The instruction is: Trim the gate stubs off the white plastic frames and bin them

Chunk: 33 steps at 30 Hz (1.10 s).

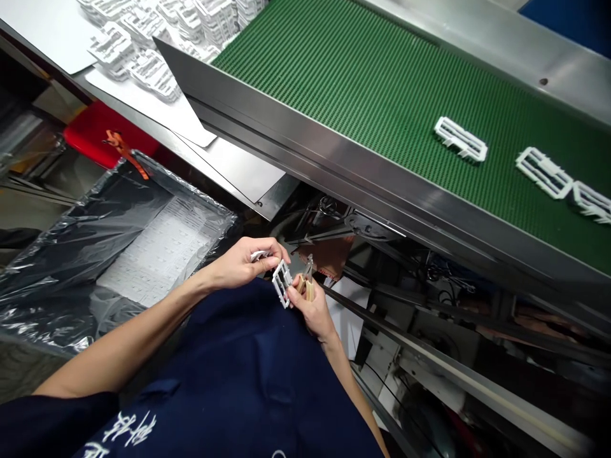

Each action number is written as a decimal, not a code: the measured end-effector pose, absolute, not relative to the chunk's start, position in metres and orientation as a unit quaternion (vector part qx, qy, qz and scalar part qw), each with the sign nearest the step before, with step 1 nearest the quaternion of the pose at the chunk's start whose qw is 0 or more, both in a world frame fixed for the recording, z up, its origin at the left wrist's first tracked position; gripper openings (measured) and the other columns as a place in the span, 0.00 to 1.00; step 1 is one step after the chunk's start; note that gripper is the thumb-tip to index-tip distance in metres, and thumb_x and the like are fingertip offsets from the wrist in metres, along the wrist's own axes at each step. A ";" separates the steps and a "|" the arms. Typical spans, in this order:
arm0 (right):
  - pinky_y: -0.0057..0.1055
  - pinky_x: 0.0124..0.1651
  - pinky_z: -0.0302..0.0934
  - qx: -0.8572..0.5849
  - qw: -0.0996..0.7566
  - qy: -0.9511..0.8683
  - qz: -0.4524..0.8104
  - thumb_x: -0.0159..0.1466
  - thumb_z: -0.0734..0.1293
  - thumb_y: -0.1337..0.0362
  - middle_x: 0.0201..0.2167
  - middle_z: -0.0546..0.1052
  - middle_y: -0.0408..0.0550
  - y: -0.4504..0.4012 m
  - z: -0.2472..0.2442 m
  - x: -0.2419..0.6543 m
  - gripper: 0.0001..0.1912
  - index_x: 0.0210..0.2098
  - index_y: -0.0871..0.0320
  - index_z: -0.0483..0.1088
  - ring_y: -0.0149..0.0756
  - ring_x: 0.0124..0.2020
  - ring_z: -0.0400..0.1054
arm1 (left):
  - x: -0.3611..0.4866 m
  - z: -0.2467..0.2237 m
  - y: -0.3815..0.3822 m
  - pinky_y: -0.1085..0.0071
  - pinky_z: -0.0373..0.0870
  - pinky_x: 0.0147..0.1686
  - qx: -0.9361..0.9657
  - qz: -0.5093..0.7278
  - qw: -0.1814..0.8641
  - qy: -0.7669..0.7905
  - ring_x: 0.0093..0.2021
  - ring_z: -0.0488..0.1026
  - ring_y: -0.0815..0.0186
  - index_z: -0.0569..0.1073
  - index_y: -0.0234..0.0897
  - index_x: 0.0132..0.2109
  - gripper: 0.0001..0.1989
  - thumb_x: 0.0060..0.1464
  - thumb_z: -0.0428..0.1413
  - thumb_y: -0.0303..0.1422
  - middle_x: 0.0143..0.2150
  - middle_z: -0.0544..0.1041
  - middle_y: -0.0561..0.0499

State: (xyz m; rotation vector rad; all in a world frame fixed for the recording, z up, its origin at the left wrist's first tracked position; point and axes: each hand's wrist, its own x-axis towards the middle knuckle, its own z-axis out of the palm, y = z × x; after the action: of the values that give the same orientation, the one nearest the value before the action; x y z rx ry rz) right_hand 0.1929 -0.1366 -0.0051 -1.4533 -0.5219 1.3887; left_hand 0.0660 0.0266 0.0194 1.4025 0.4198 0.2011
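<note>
Head view: at lower centre, the left hand (241, 264) grasps a white plastic frame (281, 281) by its edge, while the right hand (311, 310) clenches small nippers (306, 285). The frame looks light, stiff, perhaps brittle; its outer bars seem the safest hold.

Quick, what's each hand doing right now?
Left hand: closed, gripping a white plastic frame.
Right hand: closed, holding small tan-handled pliers.

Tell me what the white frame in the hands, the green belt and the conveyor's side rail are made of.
The white frame looks like matte moulded plastic, going by its crisp ribs. The green belt seems to be plastic, a dull modular mesh. The side rail looks like stainless steel, with a brushed, reflective sheen.
</note>
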 end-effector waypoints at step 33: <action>0.33 0.33 0.57 -0.693 -0.205 -0.636 0.270 0.56 0.59 0.68 0.28 0.72 0.48 -0.121 0.143 0.239 0.07 0.34 0.57 0.66 0.40 0.31 0.69 | 0.090 0.038 0.007 0.75 0.58 0.29 0.758 -0.081 0.646 0.051 0.27 0.60 0.70 0.65 0.34 0.29 0.13 0.59 0.47 0.36 0.25 0.65 0.56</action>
State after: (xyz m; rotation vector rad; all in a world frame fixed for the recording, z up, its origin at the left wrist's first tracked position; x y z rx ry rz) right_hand 0.2391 -0.1207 0.1427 -2.5159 -2.3116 0.9816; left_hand 0.0903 0.0074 0.0383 1.7241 0.1167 -0.1836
